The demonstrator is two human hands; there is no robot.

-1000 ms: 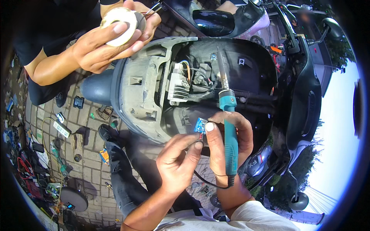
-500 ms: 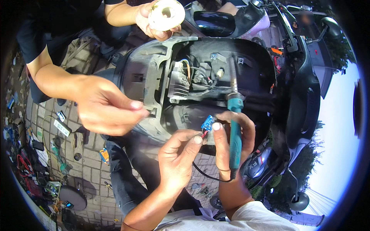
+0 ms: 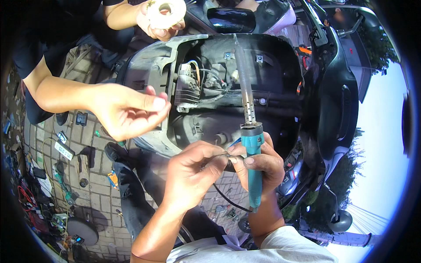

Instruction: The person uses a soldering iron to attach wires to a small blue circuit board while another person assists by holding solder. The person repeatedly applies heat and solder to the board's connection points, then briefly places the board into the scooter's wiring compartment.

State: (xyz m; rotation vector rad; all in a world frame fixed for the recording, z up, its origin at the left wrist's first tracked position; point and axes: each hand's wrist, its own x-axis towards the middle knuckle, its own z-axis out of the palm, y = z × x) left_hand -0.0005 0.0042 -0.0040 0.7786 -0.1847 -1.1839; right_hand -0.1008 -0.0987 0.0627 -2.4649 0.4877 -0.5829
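At the left we are seeing a co-worker's near hand (image 3: 131, 109) hovering with curled fingers, and we are unable to tell whether it is holding anything. The co-worker's far hand (image 3: 144, 19) is gripping a pale ring-shaped roll (image 3: 166, 20). Next, our left hand (image 3: 190, 171) is pinching narrowly, thumb to forefinger, on a small dark piece (image 3: 229, 156) that is mostly hiding between both hands' fingertips; with so little to hold, it could be slipping out if either pinch is loosening. The black cord (image 3: 230, 201) is curving below, so any snag could be jerking the grip. Our right hand (image 3: 267, 164) is sharing that pinch while holding the teal-handled soldering iron (image 3: 252, 142), and this double duty could be letting the iron tilt. Its metal barrel (image 3: 246, 92) is pointing away from us across the open scooter compartment (image 3: 280, 61); if it is running hot, a tilt could be scorching the wiring (image 3: 198, 75) or a straying hand
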